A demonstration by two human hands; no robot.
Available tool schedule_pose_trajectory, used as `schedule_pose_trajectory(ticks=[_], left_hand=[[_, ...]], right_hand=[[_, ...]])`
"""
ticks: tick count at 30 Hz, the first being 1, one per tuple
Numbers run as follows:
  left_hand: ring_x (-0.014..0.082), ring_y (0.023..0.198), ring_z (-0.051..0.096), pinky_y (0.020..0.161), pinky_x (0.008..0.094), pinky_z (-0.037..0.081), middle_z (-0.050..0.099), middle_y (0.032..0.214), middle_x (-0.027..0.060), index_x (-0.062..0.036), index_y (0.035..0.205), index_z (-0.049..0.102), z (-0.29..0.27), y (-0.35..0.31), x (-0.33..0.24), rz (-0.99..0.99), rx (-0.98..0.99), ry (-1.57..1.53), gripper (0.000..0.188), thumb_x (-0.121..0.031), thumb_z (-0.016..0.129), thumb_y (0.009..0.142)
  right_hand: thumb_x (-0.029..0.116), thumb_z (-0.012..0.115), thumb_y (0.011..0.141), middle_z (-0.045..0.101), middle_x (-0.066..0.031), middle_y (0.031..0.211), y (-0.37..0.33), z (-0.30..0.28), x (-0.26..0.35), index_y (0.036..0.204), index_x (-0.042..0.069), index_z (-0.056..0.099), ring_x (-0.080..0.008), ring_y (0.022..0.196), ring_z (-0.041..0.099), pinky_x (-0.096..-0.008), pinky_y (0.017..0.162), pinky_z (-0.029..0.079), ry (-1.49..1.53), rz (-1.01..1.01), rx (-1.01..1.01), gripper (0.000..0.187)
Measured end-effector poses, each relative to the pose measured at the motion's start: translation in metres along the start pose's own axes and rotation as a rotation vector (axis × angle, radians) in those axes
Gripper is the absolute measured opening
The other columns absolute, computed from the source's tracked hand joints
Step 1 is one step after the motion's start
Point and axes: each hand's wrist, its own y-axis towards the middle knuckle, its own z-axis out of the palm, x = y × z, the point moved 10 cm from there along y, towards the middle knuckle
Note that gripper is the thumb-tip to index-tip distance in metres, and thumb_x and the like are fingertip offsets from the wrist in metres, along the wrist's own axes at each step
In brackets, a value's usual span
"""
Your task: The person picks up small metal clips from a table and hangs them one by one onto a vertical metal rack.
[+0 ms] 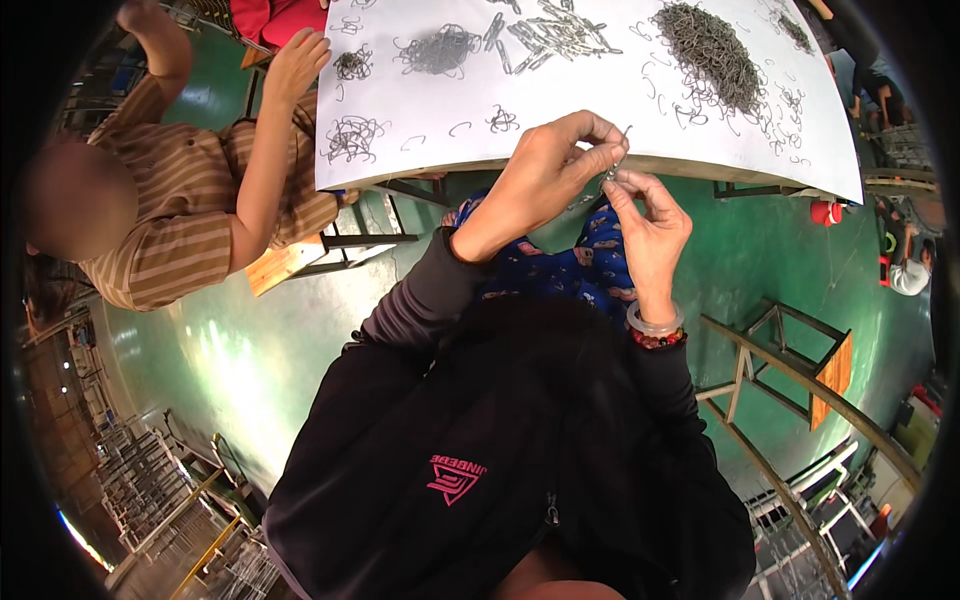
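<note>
My left hand [545,175] and my right hand [650,220] meet at the near edge of a white table [600,95]. Both pinch one small metal wire hook [612,165] between their fingertips. The left fingers close over it from above, the right thumb and forefinger hold it from below. On my right wrist sit a pale bangle [655,322] and a red bead bracelet. Loose wire hooks [352,135] and a dense grey pile of hooks [712,52] lie on the table beyond my hands.
A person in a striped brown shirt [180,200] sits at the left, one hand [298,62] on the table by a small hook heap. A wooden stool [800,370] stands on the green floor at the right. Metal racks [150,480] fill the lower left.
</note>
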Motion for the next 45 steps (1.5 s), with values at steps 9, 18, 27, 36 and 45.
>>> schedule_pose_trajectory(ticks=[9, 18, 27, 36, 45], left_hand=[[0.011, 0.089, 0.058, 0.081, 0.0254, 0.046, 0.064, 0.092, 0.0077, 0.0015, 0.096, 0.054, 0.002, -0.005, -0.011, 0.061, 0.004, -0.059, 0.011, -0.008, 0.054, 0.09], [0.0107, 0.088, 0.058, 0.081, 0.0266, 0.046, 0.064, 0.09, 0.0052, 0.0005, 0.093, 0.058, 0.028, 0.0, -0.001, 0.033, 0.043, 0.05, 0.013, -0.011, 0.057, 0.089], [0.0113, 0.088, 0.057, 0.08, 0.0262, 0.046, 0.064, 0.092, 0.0062, -0.0005, 0.095, 0.055, 0.023, -0.001, 0.0, -0.031, 0.028, 0.013, 0.011, -0.01, 0.055, 0.09], [0.0111, 0.087, 0.058, 0.078, 0.0258, 0.046, 0.064, 0.088, 0.0067, 0.002, 0.095, 0.054, 0.007, 0.004, 0.014, 0.023, -0.076, 0.034, 0.013, -0.01, 0.055, 0.09], [0.0165, 0.082, 0.063, 0.072, 0.0297, 0.049, 0.065, 0.084, 0.0097, 0.0008, 0.095, 0.057, 0.004, -0.002, 0.007, 0.092, -0.103, 0.085, 0.016, -0.012, 0.06, 0.086]], right_hand=[[0.005, 0.066, 0.081, 0.066, -0.0069, 0.093, 0.027, -0.026, -0.013, 0.102, -0.002, 0.065, -0.0095, 0.082, 0.059, -0.0212, 0.073, 0.048, 0.059, 0.086, -0.047, 0.021], [-0.002, 0.052, 0.078, 0.061, -0.0209, 0.09, 0.188, 0.054, -0.059, 0.099, -0.004, 0.064, -0.0367, 0.083, 0.057, -0.0371, 0.074, 0.048, -0.655, -0.489, 0.207, 0.024], [-0.007, 0.05, 0.072, 0.059, -0.0241, 0.08, 0.174, 0.091, -0.06, 0.094, -0.009, 0.056, -0.0358, 0.075, 0.06, -0.04, 0.066, 0.051, -0.877, -0.473, 0.388, 0.023], [-0.004, 0.063, 0.077, 0.064, -0.0111, 0.079, 0.098, 0.029, -0.021, 0.12, -0.007, 0.05, -0.013, 0.061, 0.059, -0.0247, 0.057, 0.048, 0.317, 0.23, 0.308, 0.045], [-0.005, 0.064, 0.078, 0.063, -0.0092, 0.078, 0.062, 0.006, 0.027, 0.115, -0.011, 0.051, -0.0099, 0.064, 0.055, -0.0215, 0.06, 0.044, 0.375, 0.103, 0.207, 0.04]])
